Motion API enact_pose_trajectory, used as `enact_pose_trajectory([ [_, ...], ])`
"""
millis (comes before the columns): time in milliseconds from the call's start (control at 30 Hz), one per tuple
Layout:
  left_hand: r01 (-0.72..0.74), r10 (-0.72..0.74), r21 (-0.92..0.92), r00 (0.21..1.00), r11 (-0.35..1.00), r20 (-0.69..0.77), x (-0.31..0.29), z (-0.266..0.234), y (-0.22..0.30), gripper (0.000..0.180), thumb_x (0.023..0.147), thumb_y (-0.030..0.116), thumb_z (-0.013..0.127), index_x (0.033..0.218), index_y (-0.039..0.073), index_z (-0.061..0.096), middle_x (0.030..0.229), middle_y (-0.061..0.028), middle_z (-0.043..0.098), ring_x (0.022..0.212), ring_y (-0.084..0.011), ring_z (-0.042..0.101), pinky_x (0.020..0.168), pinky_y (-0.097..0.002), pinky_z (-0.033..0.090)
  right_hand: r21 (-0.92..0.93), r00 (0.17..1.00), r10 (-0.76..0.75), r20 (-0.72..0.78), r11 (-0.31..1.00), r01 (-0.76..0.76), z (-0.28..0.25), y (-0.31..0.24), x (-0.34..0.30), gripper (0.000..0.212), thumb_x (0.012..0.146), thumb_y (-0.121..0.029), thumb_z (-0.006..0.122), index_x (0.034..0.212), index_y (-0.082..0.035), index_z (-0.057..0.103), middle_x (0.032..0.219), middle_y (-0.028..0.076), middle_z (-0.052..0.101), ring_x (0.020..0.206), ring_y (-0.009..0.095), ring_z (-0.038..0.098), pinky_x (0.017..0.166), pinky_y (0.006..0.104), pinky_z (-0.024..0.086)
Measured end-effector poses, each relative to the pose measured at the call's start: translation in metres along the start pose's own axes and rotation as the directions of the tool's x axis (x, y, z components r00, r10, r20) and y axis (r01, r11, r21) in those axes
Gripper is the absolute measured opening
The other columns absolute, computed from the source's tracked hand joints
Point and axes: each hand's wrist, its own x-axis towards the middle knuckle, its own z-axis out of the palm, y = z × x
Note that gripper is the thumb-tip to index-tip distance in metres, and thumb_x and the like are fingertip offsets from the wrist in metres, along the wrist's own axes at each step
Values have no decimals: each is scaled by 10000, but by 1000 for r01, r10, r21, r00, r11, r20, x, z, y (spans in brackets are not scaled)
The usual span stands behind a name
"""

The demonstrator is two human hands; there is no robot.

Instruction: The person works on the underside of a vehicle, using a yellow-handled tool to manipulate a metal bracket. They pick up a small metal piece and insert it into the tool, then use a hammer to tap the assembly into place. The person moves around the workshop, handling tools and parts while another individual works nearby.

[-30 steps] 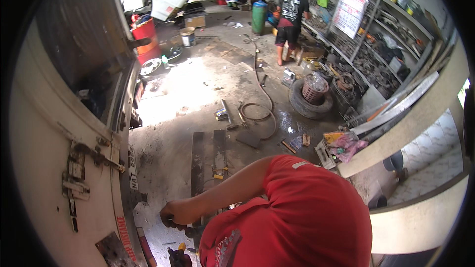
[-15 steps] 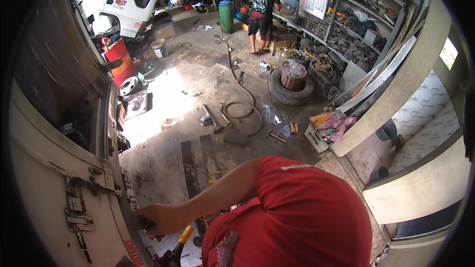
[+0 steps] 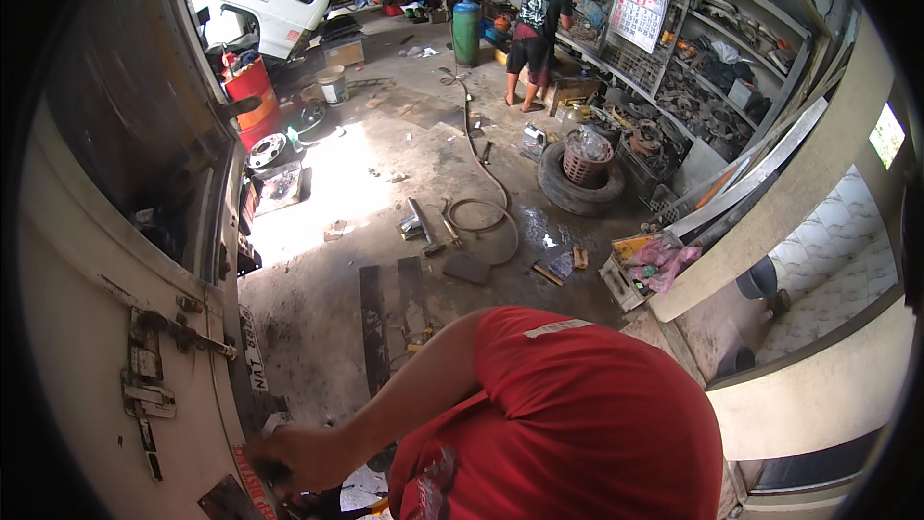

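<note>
My right arm, in a red sleeve, reaches to the lower left. At its end my right hand is curled and closed beside the edge of a cream vehicle panel. What its dark, blurred fingers hold cannot be made out. A small whitish piece shows just above the knuckles. Close by on the panel's edge is a white number plate. Under the wrist, a sliver of a yellow thing shows at the lower border. My left hand is out of sight.
A metal latch sits on the panel. Dark flat bars, a coiled hose and tools lie on the floor. Beyond are a tyre with a basket in it, a green cylinder, a red drum and a standing person.
The scene has shifted right and slightly down in the view. My right hand sits a little lower in the picture. The yellow-handled thing below the forearm has mostly gone out of sight.
</note>
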Motion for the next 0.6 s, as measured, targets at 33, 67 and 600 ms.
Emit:
enact_pose_trajectory([
  [33, -115, 112, 138, 993, 984, 26, 3, -4, -2, 627, 1034, 320, 643, 1467, -85, 438, 1238, -220, 646, 1079, -345, 671, 916, -496, 606, 24, 998, 34, 44, 999, -35, -2, -10, -2, 502, 825, -90, 735, 1295, -34, 568, 902, 183, 734, 900, 344, 743, 786, 427, 554],
  [67, -227, 217, 270, 974, 936, 67, 4, -7, -3, 618, 1032, 323, 644, 1447, -94, 454, 1238, -225, 647, 1082, -348, 669, 901, -499, 605, 46, 994, 67, 89, 996, -71, -3, -16, -3, 484, 829, -89, 731, 1282, -40, 569, 874, 172, 734, 866, 335, 748, 763, 421, 559],
  [600, 362, -415, -257, 889, 896, -195, -51, -3, 51, 441, 820, 204, 787, 1157, -13, 603, 941, -116, 633, 851, -214, 650, 673, -314, 644, 342, 971, 156, 180, 916, -210, 44, 11, -14, 104, 925, -44, 767, 970, -23, 675, 875, 43, 747, 817, 73, 700, 725, 270, 580],
])
